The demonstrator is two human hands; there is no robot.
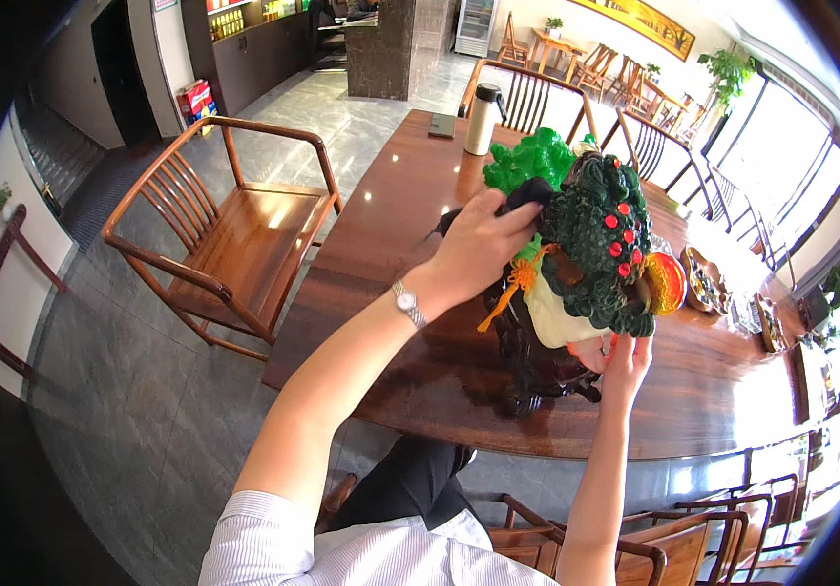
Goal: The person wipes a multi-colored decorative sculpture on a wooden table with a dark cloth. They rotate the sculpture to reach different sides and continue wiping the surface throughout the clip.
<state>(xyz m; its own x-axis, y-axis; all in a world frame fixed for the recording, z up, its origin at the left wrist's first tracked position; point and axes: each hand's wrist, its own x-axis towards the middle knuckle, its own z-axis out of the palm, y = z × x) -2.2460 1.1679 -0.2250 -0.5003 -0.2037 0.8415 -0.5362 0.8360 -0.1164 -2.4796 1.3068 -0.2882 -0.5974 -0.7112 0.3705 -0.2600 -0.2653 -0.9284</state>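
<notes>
A dark green toad-like figurine (592, 227) with red gems is part of a carved ornament in front of me. A bright green leafy carving (533, 165) and a cream-white section (555, 311) adjoin it, and an orange knotted tassel (521, 277) hangs at its left. My left hand (475, 238), with a wristwatch above it, presses a dark cloth (530, 194) against the figurine's left side. From below, my right hand (626, 362) grips the ornament's lower right edge; some fingertips are hidden. Under the ornament is a dark carved stand (519, 366).
The ornament is over a polished wooden table (391, 308). A cream vacuum flask (484, 121) and a dark flat box (442, 125) stand at its far end. Carved trays (706, 282) lie to the right. Wooden armchairs (244, 242) surround the table.
</notes>
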